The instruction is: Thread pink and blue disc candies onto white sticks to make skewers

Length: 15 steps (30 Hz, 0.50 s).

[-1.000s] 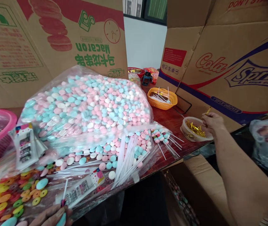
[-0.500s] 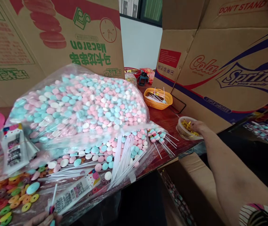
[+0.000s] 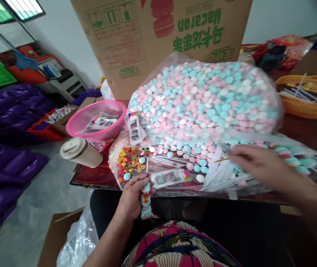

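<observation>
My left hand [image 3: 135,190] is closed around a bagged candy skewer [image 3: 146,202], its white stick pointing up and its blue and orange sweets hanging below my fingers. To the right, my right hand [image 3: 246,157], smeared by motion, pinches a thin gold twist tie [image 3: 222,160] above the bunch of white sticks [image 3: 215,176]. A flat printed wrapper [image 3: 169,177] lies just right of my left hand. Ring-shaped candies [image 3: 127,161] in several colours are spread behind that hand. A big clear bag of pink, blue and white candies [image 3: 203,100] fills the table behind both hands.
A pink basket [image 3: 119,107] with wrappers and a lidded cup [image 3: 82,152] stand at the left table edge. An orange basket [image 3: 309,111] with sticks sits at the right. Behind the candy bag rises a cardboard box [image 3: 158,48]. An open carton with plastic is on the floor.
The view has swung left and down. My right hand has come from the tub of gold ties to over the white sticks, now with a tie. My left hand still holds the skewer.
</observation>
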{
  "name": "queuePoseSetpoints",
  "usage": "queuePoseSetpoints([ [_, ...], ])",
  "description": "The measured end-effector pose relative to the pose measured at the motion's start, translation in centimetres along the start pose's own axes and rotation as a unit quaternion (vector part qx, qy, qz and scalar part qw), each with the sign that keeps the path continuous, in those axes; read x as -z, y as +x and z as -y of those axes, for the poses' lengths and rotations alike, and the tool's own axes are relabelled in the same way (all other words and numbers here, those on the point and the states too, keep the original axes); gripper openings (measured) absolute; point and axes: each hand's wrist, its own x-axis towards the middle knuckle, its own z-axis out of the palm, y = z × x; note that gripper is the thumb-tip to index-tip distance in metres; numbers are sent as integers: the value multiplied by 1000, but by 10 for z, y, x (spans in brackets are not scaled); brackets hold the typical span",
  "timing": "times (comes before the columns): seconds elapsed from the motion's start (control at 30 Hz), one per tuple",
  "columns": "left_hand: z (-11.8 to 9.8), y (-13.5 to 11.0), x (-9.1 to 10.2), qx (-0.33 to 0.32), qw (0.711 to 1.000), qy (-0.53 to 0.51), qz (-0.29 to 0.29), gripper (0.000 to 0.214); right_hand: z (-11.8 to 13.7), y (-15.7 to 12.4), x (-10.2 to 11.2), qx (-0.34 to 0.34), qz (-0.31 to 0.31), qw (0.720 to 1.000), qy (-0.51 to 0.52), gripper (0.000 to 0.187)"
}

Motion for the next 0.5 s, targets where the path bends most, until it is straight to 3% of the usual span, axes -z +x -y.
queuePoseSetpoints([
  [0.07, -2, -7, 9, -7, 1000, -17, -1, 27, 50, 17, -72, 107, 129, 985, -48, 22],
  [0.13, -4, -14, 19, -11, 999, -32, -8, 28, 86, 34, -122, 133, 153, 977, -64, 15],
  [0.17, -5, -16, 24, -12, 999, -38, -12, 29, 96, 41, -136, 139, 159, 975, -70, 9],
  [0.23, -5, -20, 35, -15, 999, -48, -19, 30, 102, 48, -147, 157, 164, 972, -68, 14],
  [0.33, -1, -16, 43, -10, 998, -60, -17, 31, 91, 48, -139, 156, 221, 963, 11, 21],
  [0.43, 2, -6, 37, 1, 998, -68, 13, 27, 76, 43, -133, 44, 292, 940, 173, 30],
  [0.5, 3, 2, 27, 5, 997, -68, 41, 26, 71, 40, -136, -34, 267, 925, 268, 34],
])
